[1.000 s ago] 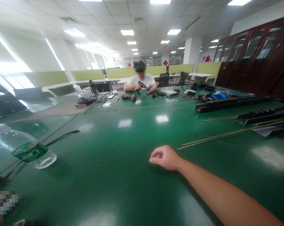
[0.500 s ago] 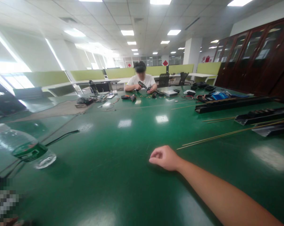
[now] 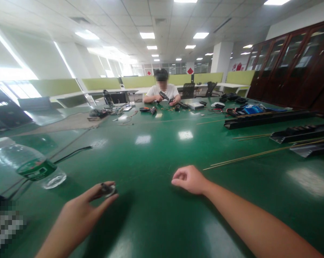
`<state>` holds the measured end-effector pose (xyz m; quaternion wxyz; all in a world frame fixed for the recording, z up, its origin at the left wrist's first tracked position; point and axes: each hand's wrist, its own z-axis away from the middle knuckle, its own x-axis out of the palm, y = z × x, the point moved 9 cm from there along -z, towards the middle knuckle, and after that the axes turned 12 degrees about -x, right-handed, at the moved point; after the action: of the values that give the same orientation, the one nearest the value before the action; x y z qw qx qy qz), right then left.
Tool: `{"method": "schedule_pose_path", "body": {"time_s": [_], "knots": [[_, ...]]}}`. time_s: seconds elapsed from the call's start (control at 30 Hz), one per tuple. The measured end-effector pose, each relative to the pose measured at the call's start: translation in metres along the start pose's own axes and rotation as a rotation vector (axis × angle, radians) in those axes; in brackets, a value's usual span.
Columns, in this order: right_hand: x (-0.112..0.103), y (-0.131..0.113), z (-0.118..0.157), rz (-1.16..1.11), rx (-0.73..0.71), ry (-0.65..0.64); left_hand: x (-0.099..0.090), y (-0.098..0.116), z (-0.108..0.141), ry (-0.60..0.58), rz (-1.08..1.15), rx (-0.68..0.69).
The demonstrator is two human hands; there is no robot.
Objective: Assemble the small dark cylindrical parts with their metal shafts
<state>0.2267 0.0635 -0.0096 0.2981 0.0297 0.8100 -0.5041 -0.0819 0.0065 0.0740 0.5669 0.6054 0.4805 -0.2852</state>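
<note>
My left hand (image 3: 84, 209) is raised over the green table (image 3: 151, 157), its thumb and fingers closed on a small round metallic part (image 3: 108, 190). The part looks dark and silvery; its exact kind is too small to make out. To the right, my right hand (image 3: 189, 180) rests on the table with its fingers curled in. Whatever those fingers hold, if anything, is hidden. Two thin brass-coloured rods (image 3: 232, 161) lie just beyond the right hand.
A clear plastic bottle (image 3: 30, 165) with a green label is at the left, near a black cable (image 3: 73, 154). Black metal channels (image 3: 258, 120) lie at the right. Across the table, a person (image 3: 162, 89) holds a power drill (image 3: 164, 95). Beside them lies an orange-and-black tool (image 3: 148, 110).
My left hand has come into view from the lower left, carrying the small round metallic part. My right hand has stayed in place on the table.
</note>
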Motion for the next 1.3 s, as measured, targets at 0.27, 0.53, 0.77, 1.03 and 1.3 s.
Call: {"method": "schedule_pose_path", "body": {"time_s": [0.27, 0.53, 0.77, 1.03, 1.3], "knots": [[-0.016, 0.001, 0.002, -0.053, 0.004, 0.186, 0.093, 0.158, -0.007, -0.097, 0.301, 0.446], [-0.01, 0.006, 0.002, 0.01, 0.001, 0.139, 0.106, 0.143, -0.005, -0.161, 0.411, 0.451], [-0.009, 0.004, 0.004, 0.019, 0.012, 0.118, 0.107, 0.149, -0.001, -0.2, 0.465, 0.466], [-0.01, 0.0, 0.006, 0.041, 0.001, 0.115, 0.106, 0.146, -0.003, -0.194, 0.495, 0.428], [-0.008, -0.003, 0.006, 0.003, -0.014, 0.109, 0.114, 0.137, -0.007, -0.219, 0.476, 0.33]]}}
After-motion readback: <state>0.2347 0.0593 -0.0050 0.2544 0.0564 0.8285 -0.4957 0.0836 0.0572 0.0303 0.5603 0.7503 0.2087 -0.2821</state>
